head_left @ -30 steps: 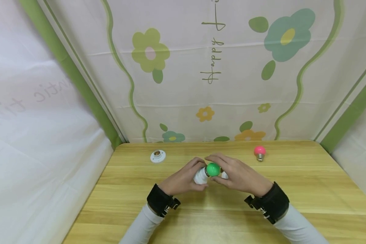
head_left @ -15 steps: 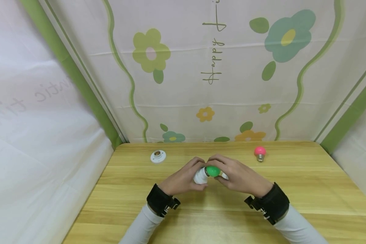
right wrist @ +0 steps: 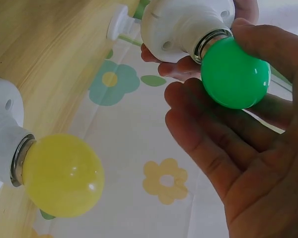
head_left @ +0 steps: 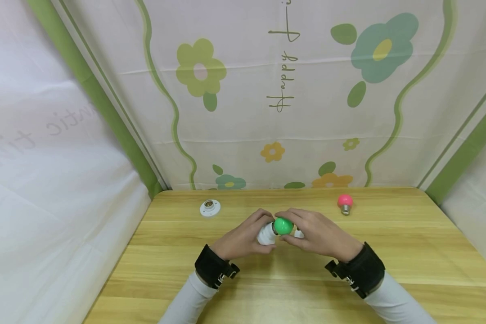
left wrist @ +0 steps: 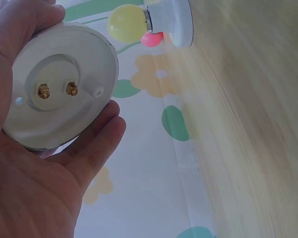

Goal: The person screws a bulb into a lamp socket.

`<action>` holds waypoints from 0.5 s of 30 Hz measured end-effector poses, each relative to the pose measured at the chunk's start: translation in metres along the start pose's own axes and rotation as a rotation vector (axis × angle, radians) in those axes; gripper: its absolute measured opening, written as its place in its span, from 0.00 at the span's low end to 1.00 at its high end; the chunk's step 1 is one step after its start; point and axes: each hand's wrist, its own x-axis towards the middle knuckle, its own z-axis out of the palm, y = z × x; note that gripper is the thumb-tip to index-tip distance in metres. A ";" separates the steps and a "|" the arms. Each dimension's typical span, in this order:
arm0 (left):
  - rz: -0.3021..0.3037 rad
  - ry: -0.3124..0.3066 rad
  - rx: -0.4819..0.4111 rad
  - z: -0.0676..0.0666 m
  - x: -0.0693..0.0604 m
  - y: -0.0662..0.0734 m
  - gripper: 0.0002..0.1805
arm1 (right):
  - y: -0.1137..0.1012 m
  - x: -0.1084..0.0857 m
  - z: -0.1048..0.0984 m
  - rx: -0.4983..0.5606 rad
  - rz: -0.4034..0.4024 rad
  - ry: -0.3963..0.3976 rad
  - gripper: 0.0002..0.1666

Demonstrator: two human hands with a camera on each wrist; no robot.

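A white round lamp holder (head_left: 266,234) is gripped at its rim by the left hand (head_left: 243,236); its underside with two brass screws (left wrist: 58,90) faces the left wrist camera. The green bulb (head_left: 283,226) has its metal base in the holder's mouth, with a little of the metal showing in the right wrist view. Around the green bulb (right wrist: 236,73) curve the thumb and fingers of the right hand (head_left: 317,231). Below the hands in the right wrist view, a yellow bulb (right wrist: 63,175) sits in another white holder (right wrist: 6,129); in the head view the right hand mostly hides them.
An empty white holder (head_left: 209,207) lies at the back left of the wooden table (head_left: 275,292). The pink bulb (head_left: 345,204) stands loose at the back right, metal base toward the front. A patterned cloth (head_left: 243,121) hangs behind the table.
The right hand's fingers have shifted over the green bulb, covering its top half a second ago and now leaving more of it visible. The left hand and its holder stay in place.
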 end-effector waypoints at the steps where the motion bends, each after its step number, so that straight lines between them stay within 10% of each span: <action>1: 0.001 -0.001 0.001 0.000 0.000 0.000 0.29 | 0.000 0.000 0.000 0.001 0.005 -0.001 0.32; 15: -0.004 0.002 -0.005 0.001 0.000 0.000 0.28 | -0.001 0.000 -0.001 -0.026 0.053 -0.020 0.38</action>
